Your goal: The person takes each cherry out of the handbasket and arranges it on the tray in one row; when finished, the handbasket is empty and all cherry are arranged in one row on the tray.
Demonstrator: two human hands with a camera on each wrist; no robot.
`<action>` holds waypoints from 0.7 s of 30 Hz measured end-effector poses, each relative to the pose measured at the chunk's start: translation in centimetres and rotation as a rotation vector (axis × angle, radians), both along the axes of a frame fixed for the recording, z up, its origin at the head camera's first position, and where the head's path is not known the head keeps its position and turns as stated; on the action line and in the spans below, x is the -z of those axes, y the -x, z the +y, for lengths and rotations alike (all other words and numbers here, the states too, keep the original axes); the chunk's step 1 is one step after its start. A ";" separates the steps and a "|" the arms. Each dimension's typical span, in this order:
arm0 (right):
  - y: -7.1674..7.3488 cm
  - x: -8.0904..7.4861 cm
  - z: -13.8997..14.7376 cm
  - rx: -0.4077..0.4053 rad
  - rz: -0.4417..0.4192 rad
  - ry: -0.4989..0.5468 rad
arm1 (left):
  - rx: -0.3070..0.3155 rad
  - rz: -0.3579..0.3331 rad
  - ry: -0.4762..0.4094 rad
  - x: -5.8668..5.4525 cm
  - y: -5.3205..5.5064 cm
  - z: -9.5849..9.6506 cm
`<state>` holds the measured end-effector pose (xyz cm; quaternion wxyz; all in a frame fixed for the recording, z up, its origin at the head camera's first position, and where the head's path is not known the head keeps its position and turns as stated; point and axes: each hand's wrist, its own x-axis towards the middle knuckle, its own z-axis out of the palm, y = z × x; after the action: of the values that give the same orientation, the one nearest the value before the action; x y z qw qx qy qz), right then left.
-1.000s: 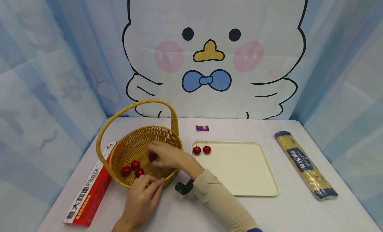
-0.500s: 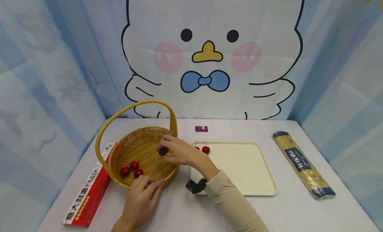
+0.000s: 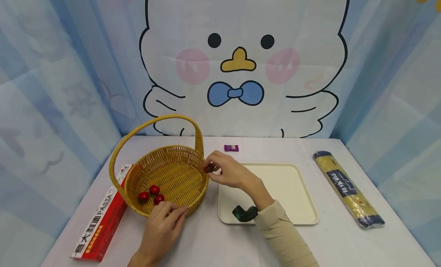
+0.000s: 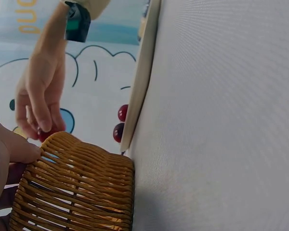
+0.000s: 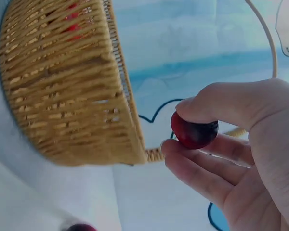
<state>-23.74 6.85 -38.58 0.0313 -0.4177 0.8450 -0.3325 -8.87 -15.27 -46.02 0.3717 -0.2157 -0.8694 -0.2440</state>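
Note:
My right hand (image 3: 232, 173) pinches a dark red cherry (image 5: 195, 132) between thumb and fingertips, just outside the right rim of the wicker basket (image 3: 182, 175). Three more cherries (image 3: 154, 189) lie together at the near left of the basket floor. With thumb and fingers, my left hand (image 3: 162, 228) grips the basket's near rim. A cream tray (image 3: 275, 198) stands to the right of the basket, partly under my right forearm. In the left wrist view, two cherries (image 4: 118, 132) show at the tray's edge; in the head view my right hand mostly hides them.
A red and white pasta box (image 3: 103, 217) lies along the basket's left side. A small purple packet (image 3: 231, 148) lies behind the tray. Far right is a clear bag of pasta (image 3: 348, 188). The basket's tall handle (image 3: 155, 121) arches over it.
My right hand has lifted the cherry from inside the basket and carried it right, past the rim toward the tray. The left hand has stayed at the near rim.

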 end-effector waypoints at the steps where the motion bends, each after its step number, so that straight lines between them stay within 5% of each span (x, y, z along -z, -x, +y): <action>1: 0.0 0.1 0.4 0.015 -0.004 -0.003 | 0.000 0.000 0.000 0.0 0.0 0.0; 21: 1.4 3.6 6.0 0.233 -0.041 0.056 | -0.009 -0.008 0.005 0.0 0.0 0.1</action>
<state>-25.12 12.84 -42.15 -0.0019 -0.3106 0.8773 -0.3658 -8.82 -15.15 -45.98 0.3686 -0.2118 -0.8725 -0.2411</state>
